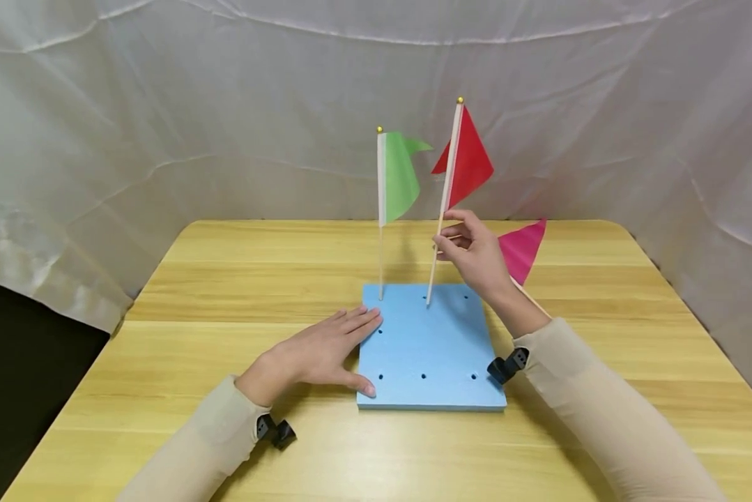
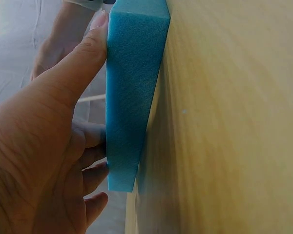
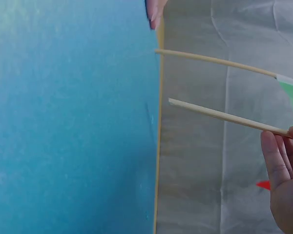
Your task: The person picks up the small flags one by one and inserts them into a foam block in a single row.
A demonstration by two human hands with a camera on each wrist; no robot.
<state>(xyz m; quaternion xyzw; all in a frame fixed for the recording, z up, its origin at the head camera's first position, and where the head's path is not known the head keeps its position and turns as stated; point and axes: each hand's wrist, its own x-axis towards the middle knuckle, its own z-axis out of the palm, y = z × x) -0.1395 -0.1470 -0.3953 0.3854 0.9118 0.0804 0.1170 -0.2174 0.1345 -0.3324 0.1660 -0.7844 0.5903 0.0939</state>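
A light blue foam board (image 1: pixel 428 348) with several small holes lies on the table. My left hand (image 1: pixel 322 348) rests flat on its left edge, fingers and thumb spread straight over the top. My right hand (image 1: pixel 479 261) pinches the wooden stick of a red flag (image 1: pixel 471 167) between thumb and fingertips. The stick leans slightly right, its lower end over the board near the middle hole of the far row. In the right wrist view, a gap shows between the stick's end (image 3: pixel 178 103) and the board. A green flag (image 1: pixel 401 185) stands upright in the far left hole.
A magenta flag (image 1: pixel 526 247) lies to the right of the board, partly behind my right wrist. The wooden table (image 1: pixel 238 279) extends around the board, and a pale grey curtain (image 1: pixel 288 125) hangs behind it.
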